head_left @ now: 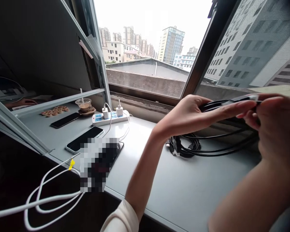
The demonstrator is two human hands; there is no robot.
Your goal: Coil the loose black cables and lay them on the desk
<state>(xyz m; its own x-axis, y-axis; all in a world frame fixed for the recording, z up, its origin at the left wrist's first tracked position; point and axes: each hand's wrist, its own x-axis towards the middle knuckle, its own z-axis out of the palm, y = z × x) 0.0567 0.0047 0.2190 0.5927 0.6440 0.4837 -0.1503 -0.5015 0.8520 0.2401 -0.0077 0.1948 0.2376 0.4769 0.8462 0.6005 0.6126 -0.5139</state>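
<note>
My left hand (195,112) reaches across the grey sill and is closed round a bundle of black cables (207,146), fingers stretched along the top strands. My right hand (275,125) is close to the camera at the right, pinching the same black cable near its end. The loops of cable hang down onto the grey surface (183,187), with black plugs lying at the left end of the coil.
A white power strip (110,117) with chargers sits by the window. Two phones (84,138) (64,120) lie on the sill, with an iced drink cup (84,104) behind. White cables (45,196) loop off the front edge. A blurred-out object lies beside them.
</note>
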